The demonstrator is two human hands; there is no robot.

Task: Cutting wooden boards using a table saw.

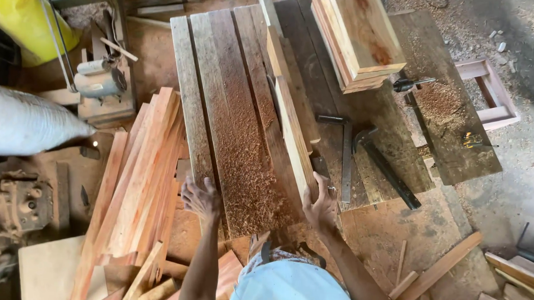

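head view: the right hand (320, 206) grips the near end of a long pale plank (292, 122) standing on edge along the counter (230, 110), which runs toward its far edge. the left hand (200, 196) rests open, fingers spread, on the counter's sawdust-strewn near-left corner, well apart from the plank.

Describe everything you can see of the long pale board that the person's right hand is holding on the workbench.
The long pale board is a narrow strip of light, freshly cut wood standing on its edge, running lengthwise up the middle of the workbench away from the person. Its faces look smooth and clean beside the grey, weathered bench planks. The right hand grips its near end, fingers wrapped over the top edge. Reddish sawdust lies on the bench to its left; a dark metal square lies to its right.
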